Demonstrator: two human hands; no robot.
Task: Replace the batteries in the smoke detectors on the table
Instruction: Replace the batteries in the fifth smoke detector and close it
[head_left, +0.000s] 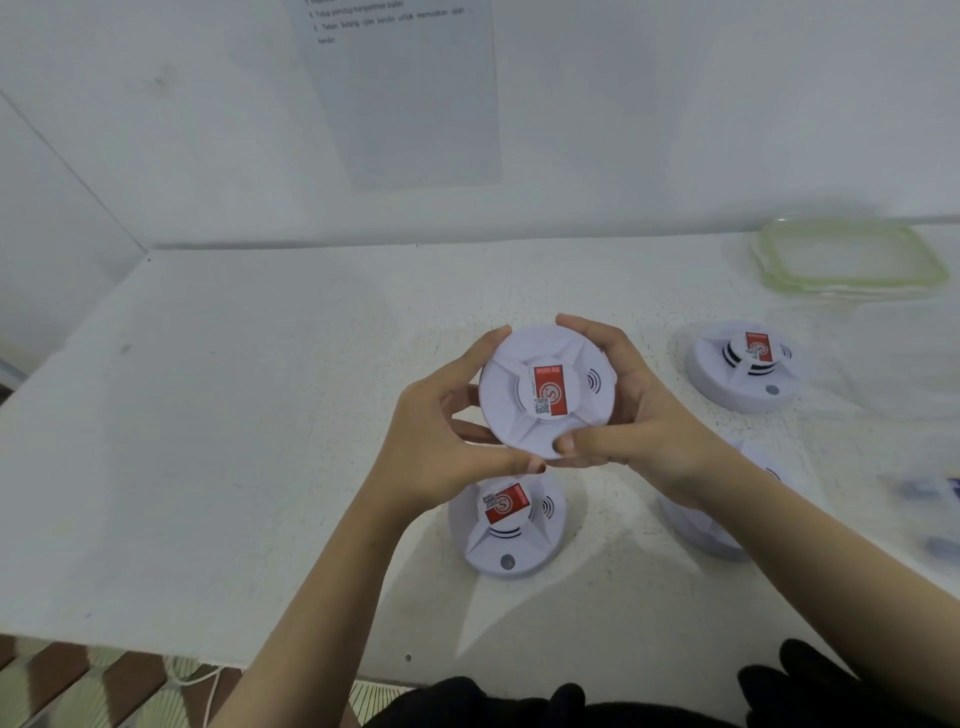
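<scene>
One white, red-labelled smoke detector (545, 392) is held up face-on at centre; three more detectors (509, 525) sit near, far right (743, 366) and half-hidden right (701, 530).

Bright, even, cool light; soft shadows on the table (208, 415); right edge blurred, wide-angle bowing

**Both hands raised, fingers curled inward**

Your left hand (441, 436) and right hand (628, 410) face each other, thumbs nearly touching below, fingertips spread above. Both forearms are bare and angle up from your body.
</scene>
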